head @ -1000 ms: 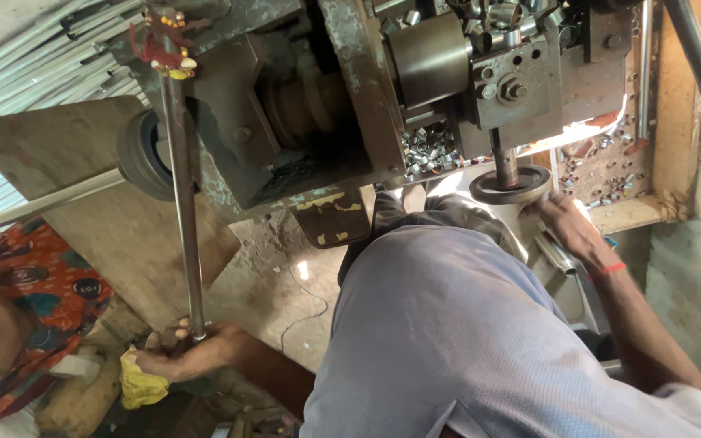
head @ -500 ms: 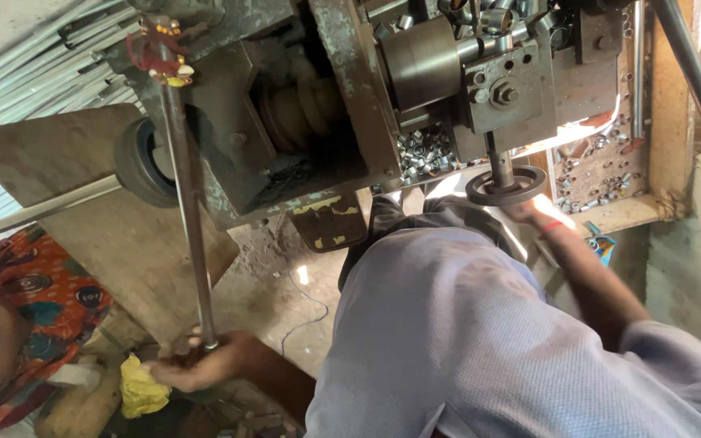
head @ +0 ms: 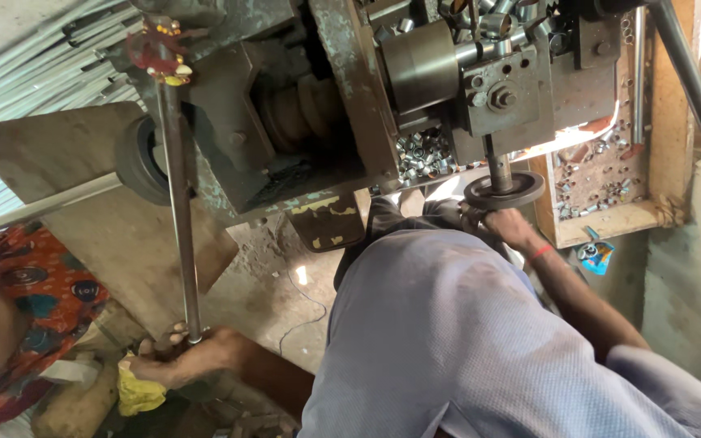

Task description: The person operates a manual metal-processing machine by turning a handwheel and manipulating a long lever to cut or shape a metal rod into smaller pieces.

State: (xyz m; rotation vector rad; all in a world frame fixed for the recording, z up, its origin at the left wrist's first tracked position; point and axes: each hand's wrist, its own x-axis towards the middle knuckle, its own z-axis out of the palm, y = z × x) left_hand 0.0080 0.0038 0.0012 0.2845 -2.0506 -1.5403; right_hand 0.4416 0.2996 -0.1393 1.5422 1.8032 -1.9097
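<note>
My left hand [head: 182, 358] grips the lower end of a long steel lever rod [head: 178, 203] that runs up to a red-tipped top on the grey machine [head: 342, 105]. My right hand [head: 506, 225] is wrapped on the rim of a small black handwheel [head: 503, 189] under the machine's tool block. A round steel chuck [head: 419, 65] sits at the machine's middle. My grey-shirted body fills the lower right of the view and hides what lies below the handwheel.
A wooden tray [head: 602, 174] with small metal rings stands right of the handwheel. More rings lie in a pile [head: 423, 154] under the chuck. A seated person in patterned red cloth [head: 26, 316] is at the left. A slanted steel bar [head: 695, 89] crosses the upper right.
The view has shifted slightly, so the machine sits lower and more to the left. My right hand has slid left along the handwheel rim. My left hand stays on the rod.
</note>
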